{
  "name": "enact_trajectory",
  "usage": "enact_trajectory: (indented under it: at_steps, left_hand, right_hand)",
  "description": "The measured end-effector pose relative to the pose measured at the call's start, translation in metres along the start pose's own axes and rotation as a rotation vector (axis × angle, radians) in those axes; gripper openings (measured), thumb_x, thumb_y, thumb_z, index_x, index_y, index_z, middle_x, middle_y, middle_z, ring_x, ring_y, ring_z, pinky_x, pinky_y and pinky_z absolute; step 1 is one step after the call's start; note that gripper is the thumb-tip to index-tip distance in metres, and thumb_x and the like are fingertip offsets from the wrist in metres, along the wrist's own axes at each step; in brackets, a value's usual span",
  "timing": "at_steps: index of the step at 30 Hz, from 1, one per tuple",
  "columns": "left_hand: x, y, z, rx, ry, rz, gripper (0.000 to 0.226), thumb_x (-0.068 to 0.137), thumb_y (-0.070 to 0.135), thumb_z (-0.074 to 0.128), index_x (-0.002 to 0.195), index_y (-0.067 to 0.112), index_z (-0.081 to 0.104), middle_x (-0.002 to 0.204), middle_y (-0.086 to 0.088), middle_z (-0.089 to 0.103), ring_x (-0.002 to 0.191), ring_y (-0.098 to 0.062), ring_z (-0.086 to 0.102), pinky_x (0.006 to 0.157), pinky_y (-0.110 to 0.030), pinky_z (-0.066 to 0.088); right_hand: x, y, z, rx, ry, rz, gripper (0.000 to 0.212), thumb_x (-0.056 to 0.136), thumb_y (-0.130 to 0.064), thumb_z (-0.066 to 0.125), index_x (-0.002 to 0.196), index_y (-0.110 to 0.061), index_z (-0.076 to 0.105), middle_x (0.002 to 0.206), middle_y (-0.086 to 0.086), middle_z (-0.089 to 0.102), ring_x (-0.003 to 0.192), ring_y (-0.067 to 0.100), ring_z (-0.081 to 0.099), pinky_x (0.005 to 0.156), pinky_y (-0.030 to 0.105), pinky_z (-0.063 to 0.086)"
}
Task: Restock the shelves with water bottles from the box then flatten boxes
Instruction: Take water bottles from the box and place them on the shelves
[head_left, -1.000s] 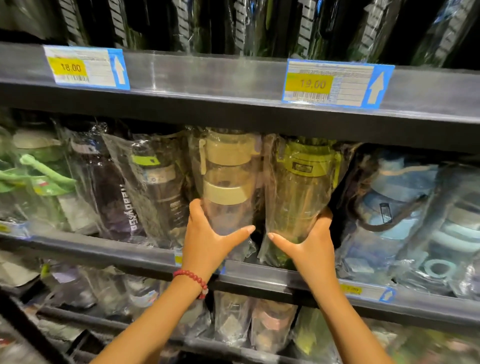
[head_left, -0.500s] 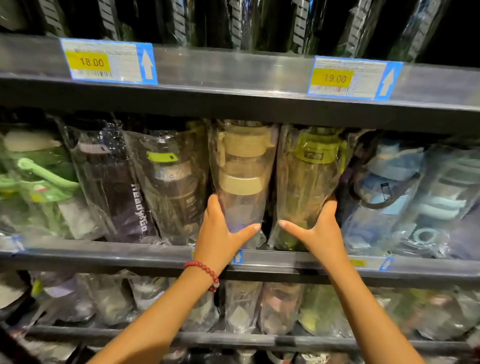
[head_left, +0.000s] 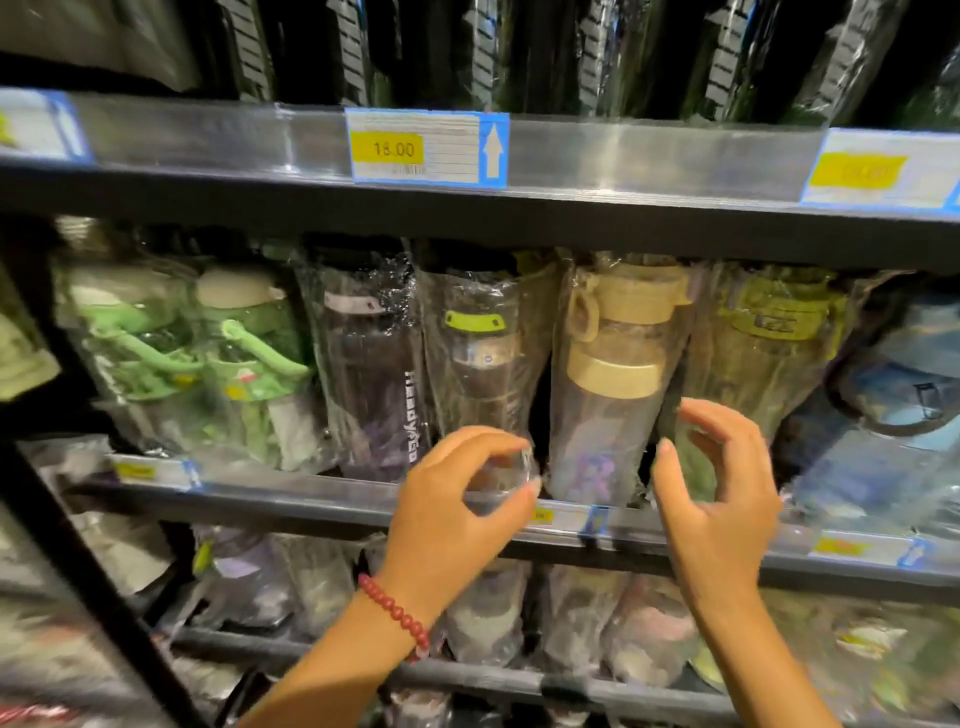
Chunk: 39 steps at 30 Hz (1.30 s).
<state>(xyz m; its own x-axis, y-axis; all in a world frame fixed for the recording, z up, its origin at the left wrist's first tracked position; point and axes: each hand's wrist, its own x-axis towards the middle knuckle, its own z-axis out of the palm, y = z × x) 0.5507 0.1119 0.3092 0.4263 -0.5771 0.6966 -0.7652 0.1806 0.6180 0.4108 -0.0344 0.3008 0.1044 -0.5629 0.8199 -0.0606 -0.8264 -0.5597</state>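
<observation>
Wrapped water bottles stand in a row on the middle shelf (head_left: 311, 496). A beige-lidded bottle (head_left: 608, 400) and an olive-green one (head_left: 753, 358) stand side by side, with a lime-tabbed bottle (head_left: 483, 358) to their left. My left hand (head_left: 452, 514), with a red bead bracelet on the wrist, hovers in front of the lime-tabbed bottle's base, fingers loosely curled and holding nothing. My right hand (head_left: 719, 499) floats in front of the gap between the beige and olive bottles, fingers also loosely curled and empty. No box is in view.
A dark purple bottle (head_left: 374, 379) and green bottles (head_left: 249, 358) fill the shelf's left, a blue one (head_left: 914, 400) its right. The upper shelf rail carries an 18.00 price tag (head_left: 426, 148). More wrapped bottles sit on the lower shelf (head_left: 519, 675). A black upright (head_left: 78, 571) slants at left.
Both hands have come off the beige and olive bottles and drawn back, fingers curling loosely. The view has swung left, so the bottles now sit further right.
</observation>
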Motion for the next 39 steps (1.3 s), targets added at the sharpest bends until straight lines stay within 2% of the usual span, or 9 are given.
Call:
enact_trajectory:
  at_steps: [3,8,12,17,20,26,29,36,39]
  left_hand:
    - [0.002,-0.014,-0.031,0.067,0.268,0.017,0.022,0.080,0.030,0.064,0.097,0.017,0.064,0.094,0.005,0.059,0.087,-0.002,0.057,0.077,-0.012,0.045]
    - [0.013,-0.043,-0.068,0.210,0.468,-0.093,0.044,0.076,0.036,0.068,0.112,0.015,0.053,0.120,-0.007,0.048,0.113,-0.013,0.046,0.095,-0.031,0.043]
    - [0.024,-0.061,-0.079,0.199,0.354,-0.317,0.076,0.073,0.035,0.078,0.134,0.015,0.037,0.131,0.001,0.041,0.119,-0.012,0.043,0.101,-0.041,0.042]
    - [0.030,-0.076,-0.070,0.311,0.138,-0.463,0.105,0.071,0.048,0.076,0.149,0.014,0.015,0.151,-0.005,0.032,0.135,-0.020,0.037,0.106,-0.036,0.037]
    - [0.032,-0.086,-0.063,0.301,0.144,-0.468,0.100,0.071,0.047,0.076,0.147,0.010,0.021,0.147,-0.008,0.036,0.134,-0.023,0.037,0.107,-0.035,0.036]
    - [0.032,-0.090,-0.054,0.207,0.237,-0.451,0.095,0.066,0.037,0.083,0.139,0.013,0.027,0.137,-0.006,0.044,0.123,-0.022,0.047,0.097,-0.029,0.042]
    - [0.031,-0.094,-0.049,0.212,0.294,-0.415,0.092,0.060,0.041,0.084,0.131,0.018,0.030,0.128,-0.005,0.047,0.115,-0.022,0.052,0.094,-0.039,0.049]
    - [0.024,-0.095,-0.046,0.182,0.319,-0.411,0.087,0.059,0.051,0.080,0.127,0.029,0.030,0.127,-0.003,0.048,0.115,-0.020,0.052,0.093,-0.043,0.049]
    - [0.022,-0.090,-0.048,0.204,0.290,-0.432,0.091,0.063,0.050,0.079,0.135,0.023,0.030,0.134,-0.003,0.045,0.122,-0.019,0.047,0.100,-0.040,0.045]
  right_hand:
    - [-0.005,-0.027,0.030,0.095,-0.124,-0.015,0.031,0.085,-0.021,0.054,0.111,-0.004,0.058,0.109,0.004,0.056,0.100,0.014,0.054,0.089,0.016,0.041]
    - [-0.022,-0.045,0.072,0.144,-0.332,0.151,0.055,0.083,-0.022,0.069,0.130,-0.021,0.042,0.121,-0.010,0.047,0.115,0.005,0.048,0.099,0.018,0.039]
    - [-0.025,-0.047,0.093,-0.001,-0.452,0.261,0.092,0.077,-0.027,0.077,0.148,-0.010,0.021,0.142,0.009,0.034,0.132,0.019,0.034,0.108,0.031,0.031]
    - [-0.023,-0.048,0.113,-0.081,-0.517,0.331,0.104,0.076,-0.036,0.077,0.150,-0.006,0.010,0.149,0.015,0.025,0.138,0.028,0.023,0.108,0.034,0.026]
    - [-0.024,-0.046,0.121,-0.109,-0.503,0.371,0.103,0.077,-0.037,0.076,0.150,-0.006,0.010,0.148,0.016,0.028,0.137,0.030,0.026,0.108,0.036,0.028]
    - [-0.028,-0.033,0.127,-0.143,-0.403,0.357,0.079,0.076,-0.037,0.076,0.135,-0.002,0.036,0.128,0.013,0.053,0.120,0.031,0.046,0.095,0.041,0.043]
    - [-0.028,-0.029,0.129,-0.153,-0.397,0.351,0.076,0.076,-0.040,0.076,0.131,-0.002,0.039,0.124,0.012,0.055,0.117,0.030,0.049,0.093,0.043,0.045]
    - [-0.029,-0.030,0.127,-0.124,-0.415,0.371,0.077,0.075,-0.041,0.075,0.132,-0.003,0.039,0.125,0.012,0.053,0.119,0.029,0.048,0.095,0.045,0.044]
    - [-0.030,-0.035,0.118,-0.075,-0.472,0.345,0.087,0.078,-0.041,0.073,0.145,-0.008,0.028,0.142,0.010,0.039,0.132,0.025,0.036,0.106,0.029,0.032]
